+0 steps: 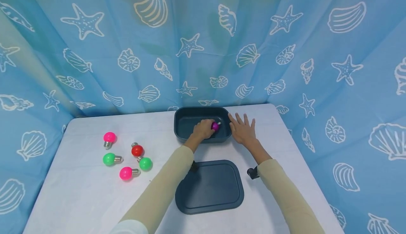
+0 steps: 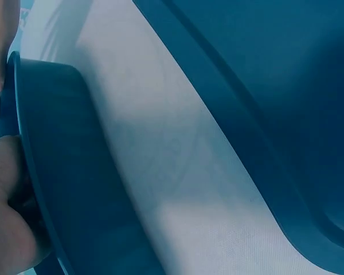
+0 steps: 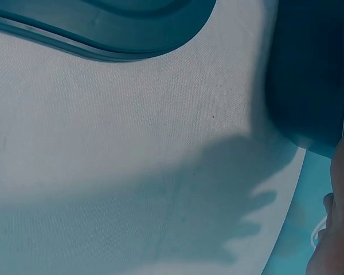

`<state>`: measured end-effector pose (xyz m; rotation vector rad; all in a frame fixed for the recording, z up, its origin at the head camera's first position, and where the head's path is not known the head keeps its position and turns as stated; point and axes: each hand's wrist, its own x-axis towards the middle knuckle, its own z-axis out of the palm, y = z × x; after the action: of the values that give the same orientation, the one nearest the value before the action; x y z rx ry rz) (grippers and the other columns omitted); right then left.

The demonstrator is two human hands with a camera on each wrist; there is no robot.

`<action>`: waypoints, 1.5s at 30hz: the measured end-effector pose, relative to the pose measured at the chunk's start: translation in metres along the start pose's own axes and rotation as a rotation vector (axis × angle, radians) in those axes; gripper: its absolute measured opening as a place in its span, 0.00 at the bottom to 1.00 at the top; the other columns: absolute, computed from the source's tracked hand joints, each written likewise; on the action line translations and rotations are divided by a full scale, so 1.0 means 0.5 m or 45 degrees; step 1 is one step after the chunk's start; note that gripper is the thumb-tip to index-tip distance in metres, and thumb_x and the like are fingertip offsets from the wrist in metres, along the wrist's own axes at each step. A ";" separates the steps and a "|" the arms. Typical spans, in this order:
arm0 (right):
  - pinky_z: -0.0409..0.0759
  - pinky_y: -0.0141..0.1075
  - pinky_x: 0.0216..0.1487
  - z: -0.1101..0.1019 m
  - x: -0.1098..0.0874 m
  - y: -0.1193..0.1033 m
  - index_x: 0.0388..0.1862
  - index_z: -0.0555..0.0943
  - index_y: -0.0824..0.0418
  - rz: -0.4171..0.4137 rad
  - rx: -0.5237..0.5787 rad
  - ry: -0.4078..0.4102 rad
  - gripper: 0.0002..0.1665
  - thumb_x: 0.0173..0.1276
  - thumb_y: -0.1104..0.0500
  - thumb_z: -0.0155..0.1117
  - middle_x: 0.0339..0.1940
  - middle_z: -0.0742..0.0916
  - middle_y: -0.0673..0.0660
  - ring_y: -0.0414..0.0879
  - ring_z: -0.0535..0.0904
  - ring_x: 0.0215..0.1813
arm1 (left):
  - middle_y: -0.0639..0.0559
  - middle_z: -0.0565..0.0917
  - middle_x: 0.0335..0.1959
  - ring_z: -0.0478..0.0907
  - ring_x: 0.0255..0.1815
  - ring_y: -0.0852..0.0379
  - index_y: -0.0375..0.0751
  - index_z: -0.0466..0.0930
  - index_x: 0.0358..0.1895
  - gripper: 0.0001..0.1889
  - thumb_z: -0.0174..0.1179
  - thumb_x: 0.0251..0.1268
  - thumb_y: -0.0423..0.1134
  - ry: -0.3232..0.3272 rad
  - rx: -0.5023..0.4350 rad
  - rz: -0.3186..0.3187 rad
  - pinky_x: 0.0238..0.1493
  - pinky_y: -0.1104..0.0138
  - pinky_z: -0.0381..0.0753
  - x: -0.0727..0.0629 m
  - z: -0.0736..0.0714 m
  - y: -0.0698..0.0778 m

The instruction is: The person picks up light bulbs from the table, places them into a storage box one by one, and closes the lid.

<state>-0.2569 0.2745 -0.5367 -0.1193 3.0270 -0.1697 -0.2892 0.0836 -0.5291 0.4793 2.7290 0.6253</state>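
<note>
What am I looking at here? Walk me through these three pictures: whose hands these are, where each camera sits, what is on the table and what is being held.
No machine here: a person works with bare hands and wears three cameras. The big picture comes from the head and looks down at a white table with a blue seashell curtain behind it. The other two come from the wrists, so close that they show mostly the table cloth and dark plastic.

The left hand reaches into a dark open box and holds a purple bulb there. The right hand lies flat, fingers spread, at the box's right edge. The box's lid lies on the table nearer the person.

To the left lie five more small bulbs: a pink one, a red one, two green ones and another pink one.
</note>
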 end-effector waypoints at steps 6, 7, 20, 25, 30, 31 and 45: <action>0.35 0.68 0.72 0.000 0.002 -0.002 0.83 0.49 0.48 -0.002 -0.006 -0.009 0.32 0.83 0.46 0.28 0.81 0.56 0.62 0.67 0.42 0.79 | 0.44 0.77 0.66 0.75 0.63 0.45 0.44 0.71 0.71 0.25 0.59 0.74 0.42 -0.014 0.023 0.018 0.62 0.48 0.74 -0.003 -0.006 0.001; 0.35 0.68 0.72 0.000 0.002 -0.002 0.83 0.49 0.48 -0.002 -0.005 -0.008 0.32 0.83 0.46 0.28 0.81 0.56 0.62 0.67 0.42 0.79 | 0.44 0.76 0.66 0.75 0.63 0.45 0.44 0.70 0.72 0.25 0.59 0.74 0.41 -0.018 0.025 0.026 0.63 0.48 0.74 -0.004 -0.008 0.001; 0.34 0.69 0.72 -0.006 -0.001 -0.002 0.83 0.51 0.50 -0.008 0.029 -0.003 0.32 0.83 0.47 0.31 0.80 0.57 0.64 0.68 0.42 0.79 | 0.46 0.76 0.67 0.72 0.68 0.50 0.43 0.69 0.72 0.27 0.60 0.73 0.42 0.061 -0.121 0.335 0.66 0.56 0.72 -0.044 -0.095 -0.021; 0.31 0.68 0.72 -0.007 0.000 -0.001 0.83 0.50 0.49 -0.003 0.055 0.005 0.32 0.83 0.47 0.30 0.81 0.56 0.63 0.67 0.41 0.79 | 0.44 0.77 0.65 0.73 0.66 0.50 0.38 0.72 0.69 0.25 0.62 0.72 0.39 0.101 -0.265 0.522 0.65 0.61 0.72 -0.093 -0.149 -0.042; 0.32 0.68 0.72 0.001 0.002 -0.001 0.83 0.50 0.49 -0.009 0.060 0.008 0.32 0.83 0.47 0.29 0.81 0.56 0.63 0.68 0.41 0.79 | 0.41 0.77 0.64 0.75 0.64 0.47 0.35 0.72 0.68 0.25 0.63 0.71 0.38 0.115 -0.398 0.621 0.64 0.62 0.73 -0.157 -0.198 -0.078; 0.32 0.68 0.72 0.003 0.002 0.000 0.83 0.50 0.49 -0.012 0.057 0.006 0.32 0.83 0.47 0.29 0.81 0.56 0.63 0.68 0.41 0.79 | 0.41 0.77 0.64 0.75 0.64 0.47 0.34 0.72 0.68 0.25 0.63 0.71 0.38 0.116 -0.420 0.627 0.65 0.62 0.73 -0.172 -0.207 -0.087; 0.32 0.68 0.72 0.008 0.005 0.001 0.83 0.51 0.50 -0.021 0.009 0.029 0.33 0.83 0.45 0.30 0.81 0.56 0.63 0.67 0.40 0.79 | 0.41 0.75 0.66 0.74 0.64 0.40 0.38 0.72 0.68 0.28 0.66 0.67 0.40 0.193 -0.447 0.219 0.60 0.46 0.76 -0.373 -0.268 -0.280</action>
<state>-0.2588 0.2743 -0.5411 -0.1424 3.0489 -0.1845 -0.2048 -0.1553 -0.4390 0.6016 2.6475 1.2043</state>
